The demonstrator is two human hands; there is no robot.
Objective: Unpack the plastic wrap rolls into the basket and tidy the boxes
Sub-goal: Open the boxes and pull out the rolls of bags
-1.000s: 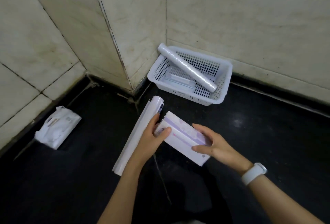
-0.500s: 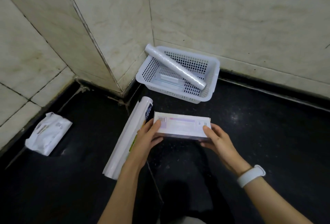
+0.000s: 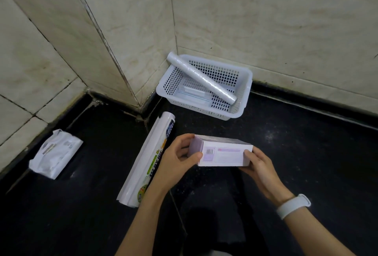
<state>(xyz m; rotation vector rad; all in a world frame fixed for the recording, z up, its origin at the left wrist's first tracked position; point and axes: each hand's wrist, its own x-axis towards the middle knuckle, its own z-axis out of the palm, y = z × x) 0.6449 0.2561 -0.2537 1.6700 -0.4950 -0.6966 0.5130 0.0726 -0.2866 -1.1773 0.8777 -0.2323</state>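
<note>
A short pale purple box [image 3: 222, 154] is held level above the dark floor. My left hand [image 3: 178, 158] grips its left end and my right hand [image 3: 258, 163] grips its right end. A long white plastic wrap box [image 3: 148, 160] lies on the floor just left of my left hand. The white perforated basket [image 3: 244, 92] stands in the wall corner. A plastic wrap roll [image 3: 201, 78] rests slantwise in it, one end sticking up over the far left rim. A clear flat item [image 3: 194, 94] lies on the basket's bottom.
A white soft pack of wipes [image 3: 55, 153] lies on the floor at the left, close to the tiled wall. Beige tiled walls [image 3: 286, 20] close the corner behind the basket. The floor [image 3: 306, 153] is dark and speckled.
The purple box has turned from slanted to level and lifted a little, with its barcode side facing me. Both hands shifted to its two ends. The view has moved slightly.
</note>
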